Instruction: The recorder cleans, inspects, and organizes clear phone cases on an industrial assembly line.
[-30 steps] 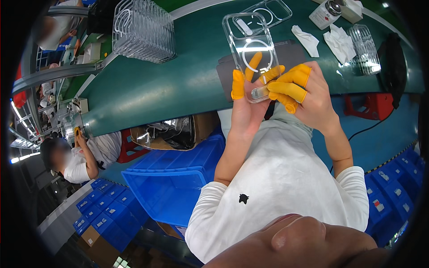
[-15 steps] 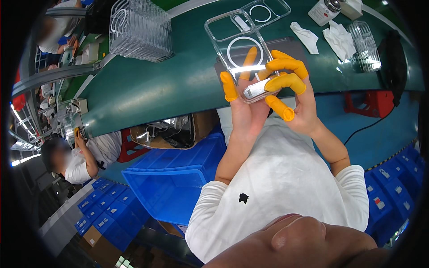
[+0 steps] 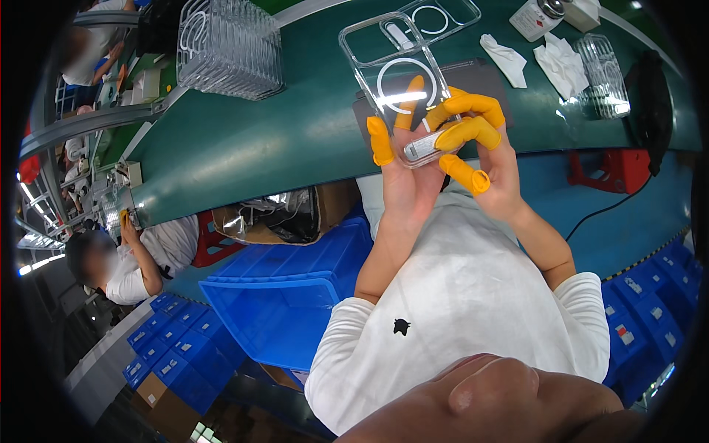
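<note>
A clear phone case (image 3: pixel 408 63) with a white ring is held up between both hands, over a dark grey mat (image 3: pixel 484 85) on the green bench. My left hand (image 3: pixel 402 166), in yellow finger cots, grips the case by its lower left side and from behind. My right hand (image 3: pixel 484 140), also in yellow finger cots, is closed at the lower right, its fingertips against a small silvery-white piece (image 3: pixel 422 149) at the case's bottom end. Beyond it on the bench lies another clear case (image 3: pixel 464 13) with a white ring.
A tall stack of clear cases (image 3: pixel 230 52) stands at the back left. At the back right are white tissues (image 3: pixel 560 65), a white bottle (image 3: pixel 533 21) and more clear cases (image 3: pixel 604 77). A blue bin (image 3: pixel 277 314) is below the bench edge. A co-worker (image 3: pixel 136 258) sits at left.
My right hand's fingers have shifted slightly at the case's lower end. The case has tilted a little; both hands keep hold of it.
</note>
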Tool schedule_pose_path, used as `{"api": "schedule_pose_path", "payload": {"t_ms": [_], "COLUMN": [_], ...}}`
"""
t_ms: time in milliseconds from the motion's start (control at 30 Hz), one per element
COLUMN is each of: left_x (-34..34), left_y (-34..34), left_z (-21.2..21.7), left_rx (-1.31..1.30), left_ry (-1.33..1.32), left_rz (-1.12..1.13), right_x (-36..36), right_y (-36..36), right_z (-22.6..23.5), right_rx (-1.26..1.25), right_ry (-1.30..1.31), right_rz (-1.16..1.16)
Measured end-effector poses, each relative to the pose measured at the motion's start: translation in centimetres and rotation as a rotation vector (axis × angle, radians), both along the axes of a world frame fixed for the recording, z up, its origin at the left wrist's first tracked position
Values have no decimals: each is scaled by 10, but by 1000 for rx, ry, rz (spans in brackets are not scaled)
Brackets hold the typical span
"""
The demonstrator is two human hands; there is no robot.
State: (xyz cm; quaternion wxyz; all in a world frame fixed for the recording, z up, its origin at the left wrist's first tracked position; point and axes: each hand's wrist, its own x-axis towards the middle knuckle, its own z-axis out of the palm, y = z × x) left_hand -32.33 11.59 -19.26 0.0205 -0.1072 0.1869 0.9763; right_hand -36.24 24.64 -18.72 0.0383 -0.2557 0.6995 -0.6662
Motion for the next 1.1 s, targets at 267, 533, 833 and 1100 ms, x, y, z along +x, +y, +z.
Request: {"api": "schedule_pose_path", "payload": {"t_ms": [267, 533, 833, 1100], "left_x": [0, 2, -2, 6], "left_y": [5, 6, 9, 22], "left_z": [1, -4, -11, -32], "left_rx": [-213, -172, -272, 104], "left_ry": [-90, -75, -92, -87], "left_rz": [61, 45, -239, -495], "right_x": [1, -6, -45, -81], "right_y": [-3, -2, 53, 140], "right_z": [-6, 2, 5, 13], "right_rx": [-82, 107, 25, -204], "right_ry": [-81, 118, -222, -83], "right_rz": [23, -106, -83, -825]}}
